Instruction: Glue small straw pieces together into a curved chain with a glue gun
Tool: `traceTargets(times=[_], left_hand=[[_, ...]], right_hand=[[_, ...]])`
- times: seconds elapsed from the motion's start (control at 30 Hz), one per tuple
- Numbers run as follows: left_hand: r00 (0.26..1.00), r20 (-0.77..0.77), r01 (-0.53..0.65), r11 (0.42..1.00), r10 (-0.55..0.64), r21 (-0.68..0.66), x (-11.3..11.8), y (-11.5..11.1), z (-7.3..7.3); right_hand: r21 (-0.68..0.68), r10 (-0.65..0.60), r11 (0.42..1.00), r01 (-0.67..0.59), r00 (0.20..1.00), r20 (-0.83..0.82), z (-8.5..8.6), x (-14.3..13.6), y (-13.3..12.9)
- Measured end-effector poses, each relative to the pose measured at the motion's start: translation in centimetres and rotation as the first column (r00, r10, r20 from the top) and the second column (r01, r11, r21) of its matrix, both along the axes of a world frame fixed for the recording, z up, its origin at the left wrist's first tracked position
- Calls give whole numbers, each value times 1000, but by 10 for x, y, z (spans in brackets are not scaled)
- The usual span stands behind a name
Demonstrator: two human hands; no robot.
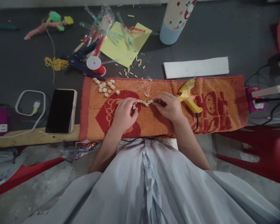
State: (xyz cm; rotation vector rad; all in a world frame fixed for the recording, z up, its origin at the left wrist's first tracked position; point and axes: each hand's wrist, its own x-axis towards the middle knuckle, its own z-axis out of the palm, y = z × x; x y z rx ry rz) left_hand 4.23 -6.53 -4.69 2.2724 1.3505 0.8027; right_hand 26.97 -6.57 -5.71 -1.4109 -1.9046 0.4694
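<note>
A small chain of short pale wooden pieces stretches between my two hands over the orange and red towel. My left hand is closed on its left end, where part of the chain hangs beside the thumb. My right hand pinches the right end between thumb and fingertips. Just right of that hand lies a yellow hot glue gun, its nozzle toward the back. Several small bundles of pale wooden pieces sit at the towel's upper left.
Behind the towel are a spool of red thread, dark blue pliers, yellow paper with loose bits, a white strip and a bottle. A phone lies left. The glue gun's cord runs along the front edge.
</note>
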Motion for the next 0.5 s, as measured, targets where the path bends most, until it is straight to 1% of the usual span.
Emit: traceTargets(times=[0.27,0.5], left_hand=[[1000,-8,-6,1000,6,-23,0,0,2],[1000,-10,-7,1000,7,5,0,0,0]], right_hand=[[-21,28,999,-28,1000,2,5,0,-1],[10,31,999,-31,1000,-1,1,1,-1]])
